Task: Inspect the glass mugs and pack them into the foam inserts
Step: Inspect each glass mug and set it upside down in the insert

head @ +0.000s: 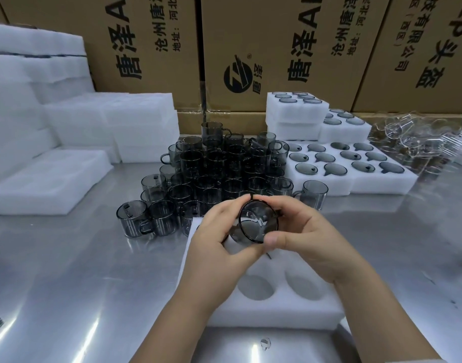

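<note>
- Broadly, the job looks partway done: the steel table [67,271] carries blank foam stacks [28,113] at far left, none of them filled yet.
- The heap of loose smoked-glass mugs [224,166] at mid-table is too crowded to count; I judge dozens are left to pack.
- At far right, a flat filled insert [368,186] shows twelve mugs seated, and two smaller filled inserts [292,113] are stacked behind it.
- The near insert [277,310] shows two empty pockets.
- One mug [258,224], mouth toward the camera, is just above the near insert, pinched at the rim between the curled fingers of the left hand [216,237] and right hand [311,239], apparently being inspected.
</note>
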